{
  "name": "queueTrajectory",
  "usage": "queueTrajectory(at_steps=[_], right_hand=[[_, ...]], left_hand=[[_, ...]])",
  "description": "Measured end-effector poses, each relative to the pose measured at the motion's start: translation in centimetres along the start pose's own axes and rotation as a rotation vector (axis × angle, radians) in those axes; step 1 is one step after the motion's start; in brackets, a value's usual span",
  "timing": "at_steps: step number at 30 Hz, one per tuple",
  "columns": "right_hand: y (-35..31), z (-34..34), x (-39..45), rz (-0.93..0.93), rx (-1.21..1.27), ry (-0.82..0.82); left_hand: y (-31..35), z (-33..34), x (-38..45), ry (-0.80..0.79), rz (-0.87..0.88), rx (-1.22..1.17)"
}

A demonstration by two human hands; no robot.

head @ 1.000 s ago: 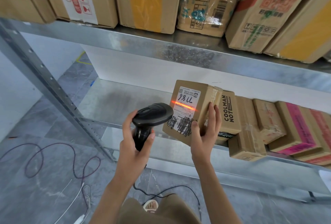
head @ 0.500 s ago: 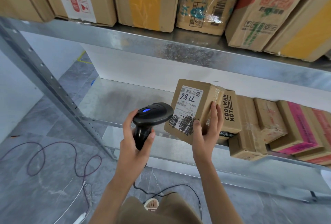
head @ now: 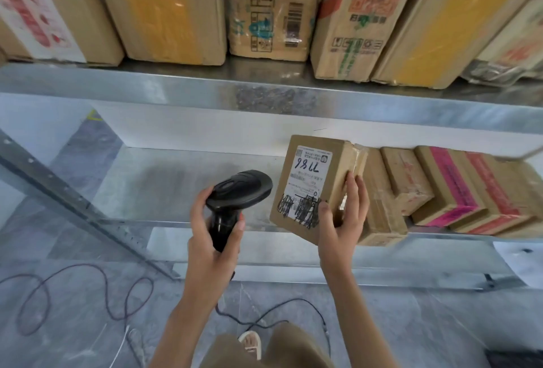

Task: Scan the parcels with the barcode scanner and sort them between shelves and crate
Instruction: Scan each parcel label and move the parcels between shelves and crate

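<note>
Parcel clasped in right hand — left hand grips scanner.

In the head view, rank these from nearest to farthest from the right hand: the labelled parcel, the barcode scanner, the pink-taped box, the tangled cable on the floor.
From the right hand:
1. Labelled parcel, held in it.
2. Barcode scanner, just left, in the left hand.
3. Pink-taped box, right, on the same shelf.
4. Tangled cable, far left on the floor.

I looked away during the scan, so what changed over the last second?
The scanner's red line across the parcel label went out, then its blue light too. The left hand still holds the barcode scanner; the right hand still holds the parcel at the lower shelf.
</note>
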State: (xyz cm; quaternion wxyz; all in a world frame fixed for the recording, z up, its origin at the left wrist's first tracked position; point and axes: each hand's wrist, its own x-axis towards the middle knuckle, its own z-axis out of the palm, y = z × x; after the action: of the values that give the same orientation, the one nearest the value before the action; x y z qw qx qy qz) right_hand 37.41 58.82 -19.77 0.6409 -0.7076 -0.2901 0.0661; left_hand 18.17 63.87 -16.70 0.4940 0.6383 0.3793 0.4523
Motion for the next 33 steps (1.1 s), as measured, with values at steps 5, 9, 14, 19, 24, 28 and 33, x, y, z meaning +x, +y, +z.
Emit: queueTrajectory(at_steps=[5, 9, 14, 19, 24, 28, 33], right_hand=[[-0.6, -4.1, 1.2, -0.006, 0.031, 0.134], [-0.9, -8.9, 1.4, 0.025, 0.032, 0.285], [0.3, -17.3, 1.2, 0.074, 0.004, 0.472], [1.3, -26.9, -0.1, 0.136, -0.021, 0.658], [2.6, -36.0, -2.6, 0.191, -0.086, 0.821], [3.6, -43.0, -5.5, 0.231, -0.132, 0.969], [4.6, -48.9, -9.2, 0.289, -0.174, 1.121]], left_hand=[[0.9, 3.4, 0.4, -0.088, 0.047, -0.064], [2.0, 7.5, 0.4, -0.208, 0.106, -0.082], [3.7, 14.9, -1.0, -0.392, 0.177, -0.057], [6.3, 24.3, -4.0, -0.584, 0.244, -0.029], [7.2, 33.5, -8.7, -0.824, 0.250, -0.038], [8.3, 40.0, -13.1, -1.011, 0.284, -0.067], [8.6, 46.5, -17.0, -1.135, 0.306, -0.073]])
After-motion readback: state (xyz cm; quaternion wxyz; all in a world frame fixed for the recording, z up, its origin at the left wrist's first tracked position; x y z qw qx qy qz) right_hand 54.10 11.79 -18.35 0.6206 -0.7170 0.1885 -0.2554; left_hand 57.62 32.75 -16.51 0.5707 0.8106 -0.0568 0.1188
